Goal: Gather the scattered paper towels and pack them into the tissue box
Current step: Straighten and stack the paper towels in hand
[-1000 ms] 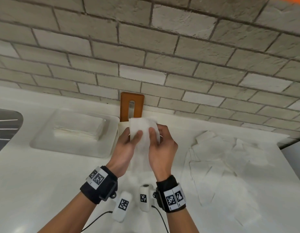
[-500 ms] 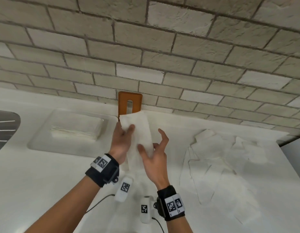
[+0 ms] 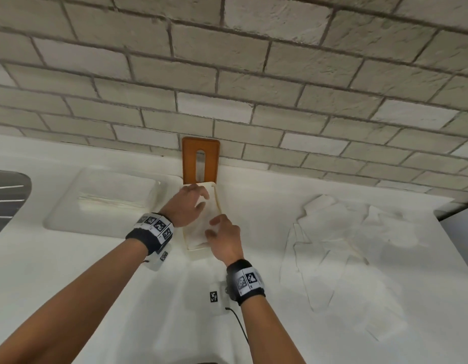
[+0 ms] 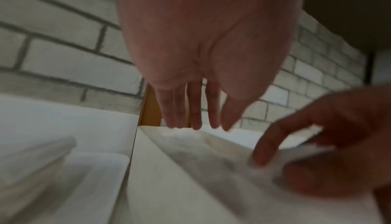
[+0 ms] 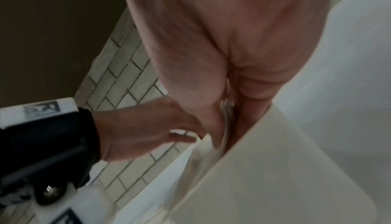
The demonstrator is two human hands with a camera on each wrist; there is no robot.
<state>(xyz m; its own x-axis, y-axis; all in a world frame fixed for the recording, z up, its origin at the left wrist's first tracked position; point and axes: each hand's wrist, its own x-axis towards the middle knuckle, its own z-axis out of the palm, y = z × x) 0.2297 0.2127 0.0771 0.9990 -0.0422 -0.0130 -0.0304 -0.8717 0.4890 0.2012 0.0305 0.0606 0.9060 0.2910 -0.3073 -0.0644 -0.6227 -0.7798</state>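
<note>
An open cream tissue box [image 3: 198,253] sits on the white counter, and its orange-brown slotted lid [image 3: 200,160] stands against the brick wall behind it. A folded white paper towel [image 3: 205,223] lies lengthwise in the box. My left hand [image 3: 199,200] rests straight fingers [image 4: 180,117] on the towel's far end. My right hand [image 3: 214,229] pinches the near end between thumb and fingers [image 5: 219,132]. A loose heap of scattered paper towels [image 3: 345,245] lies on the counter to the right.
Left of the box is a clear shallow tray [image 3: 70,222] holding a neat stack of towels [image 3: 112,202]. A dark slotted surface [image 3: 7,193] shows at the far left. The counter's right edge [image 3: 448,214] drops off beyond the heap.
Both hands brought the folded towel down from mid-air into the box. My left hand went from gripping its top to lying flat on it.
</note>
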